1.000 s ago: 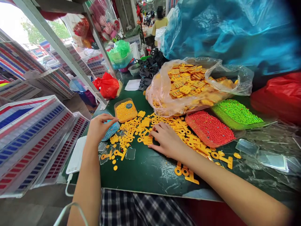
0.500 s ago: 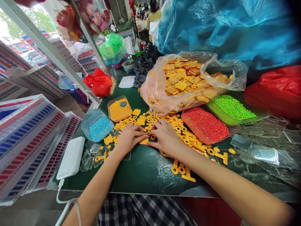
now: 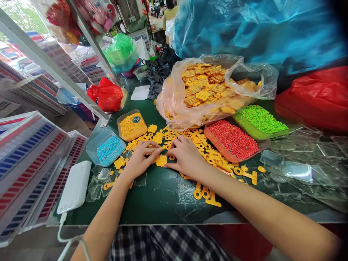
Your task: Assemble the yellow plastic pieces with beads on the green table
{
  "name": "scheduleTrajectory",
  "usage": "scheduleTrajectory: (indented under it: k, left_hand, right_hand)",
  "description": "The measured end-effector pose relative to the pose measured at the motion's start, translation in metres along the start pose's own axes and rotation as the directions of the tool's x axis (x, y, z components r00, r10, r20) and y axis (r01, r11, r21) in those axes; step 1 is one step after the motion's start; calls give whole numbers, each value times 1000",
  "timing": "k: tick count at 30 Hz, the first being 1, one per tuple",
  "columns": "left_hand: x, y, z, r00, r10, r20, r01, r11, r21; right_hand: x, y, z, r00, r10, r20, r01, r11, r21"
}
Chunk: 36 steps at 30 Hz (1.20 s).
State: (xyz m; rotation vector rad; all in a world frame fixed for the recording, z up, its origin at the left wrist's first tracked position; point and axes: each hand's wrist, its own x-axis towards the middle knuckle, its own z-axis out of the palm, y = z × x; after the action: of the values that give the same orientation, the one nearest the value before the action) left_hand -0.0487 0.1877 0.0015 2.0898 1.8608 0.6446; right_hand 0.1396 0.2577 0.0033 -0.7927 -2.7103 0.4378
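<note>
A small yellow slotted plastic piece [image 3: 161,160] lies between my hands, low over the green tabletop. My left hand [image 3: 140,158] is at its upper left, fingers bent together and the thumb along its top edge. At its right edge, my right hand [image 3: 185,155] has thumb and forefinger curved in a pinch, tips touching the piece. A yellow ring [image 3: 171,157] shows under the right hand's arch. Beyond both hands spreads a heap of loose yellow plastic parts [image 3: 199,137]. My fingers partly hide the undersides, so the exact grip is unclear.
Trays of blue beads [image 3: 110,149], yellow beads [image 3: 133,125], red beads [image 3: 235,139] and green beads [image 3: 261,119] surround the heap. Behind stands a clear bag [image 3: 174,105] of yellow pieces. Clear plastic plates [image 3: 296,170] lie right; a white power bank [image 3: 74,186] lies left.
The view has swung slightly right, so everything sits further left. My left thumb has drawn back up and left, leaving more of the yellow piece uncovered. The right hand keeps its pinch.
</note>
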Motion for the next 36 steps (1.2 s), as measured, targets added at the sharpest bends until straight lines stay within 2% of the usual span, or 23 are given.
scheduleTrajectory:
  k: [3, 12, 17, 19, 21, 24, 26, 28, 30, 34, 36]
  left_hand:
    - [0, 0, -2, 999, 30, 22, -31, 999, 25]
    - [-6, 1, 4, 992, 68, 106, -95, 957, 275]
    - [-5, 4, -5, 989, 61, 137, -92, 969, 228]
    - [-3, 4, -18, 998, 32, 60, -42, 985, 168]
    - [2, 1, -36, 995, -64, -71, 72, 989, 129]
    - [15, -10, -68, 930, -263, -257, 314, 932, 182]
    - [27, -21, -86, 894, -343, -289, 421, 862, 281]
    - [41, -33, -97, 898, -388, -208, 439, 812, 385]
    - [56, -44, -102, 909, -408, -84, 399, 795, 457]
    - [82, -56, -96, 883, -445, 153, 318, 804, 502]
    - [90, -59, -92, 866, -457, 204, 307, 807, 504]
  right_hand:
    - [0, 0, 0, 1000, 17, 12, -17, 1000, -3]
    - [0, -1, 0, 1000, 5, 4, -5, 999, -32]
    - [0, -2, -3, 999, 18, 26, -18, 999, -29]
    - [0, -1, -2, 1000, 5, 13, -5, 1000, -29]
    - [0, 0, 1, 1000, -2, -1, 2, 1000, -31]
    - [0, 3, 7, 999, -11, -33, 10, 999, -39]
    - [0, 5, 10, 997, -34, -68, 31, 999, -42]
    - [0, 6, 13, 994, -55, -93, 52, 998, -42]
    - [0, 6, 13, 993, -58, -101, 55, 998, -40]
    - [-1, 3, 11, 997, -24, -77, 21, 999, -31]
    - [-1, 3, 10, 998, -18, -67, 16, 999, -28]
